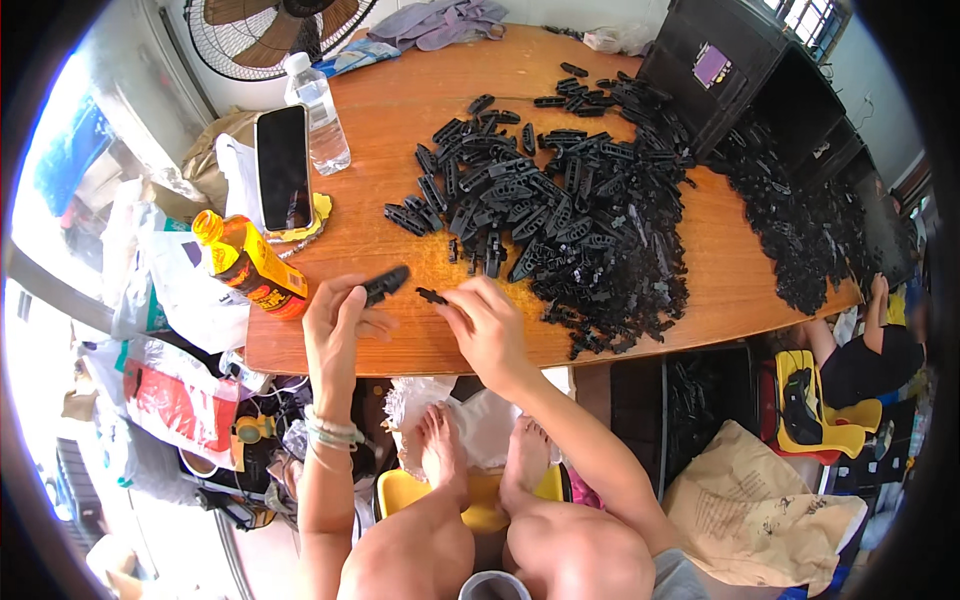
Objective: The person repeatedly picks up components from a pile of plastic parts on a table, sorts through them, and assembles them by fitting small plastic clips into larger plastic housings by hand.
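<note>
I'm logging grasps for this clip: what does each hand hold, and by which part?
The left hand pinches a black plastic clip by its near end. The right hand holds a smaller black piece at its fingertips.

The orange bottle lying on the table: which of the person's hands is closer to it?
Left. The left hand, holding a black plastic part, is just right of the orange bottle; the right hand is farther right, beyond it.

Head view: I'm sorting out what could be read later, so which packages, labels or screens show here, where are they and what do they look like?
Phone: leaning upright left of the black parts, dark blank screen.
Yellow bottle: lying near the left hand, yellow cap, red and black label.
Water bottle: standing behind the phone, clear, white cap.
Purple label: on the black cabinet, far right.
Red-and-white bag: below the table, left.
</note>
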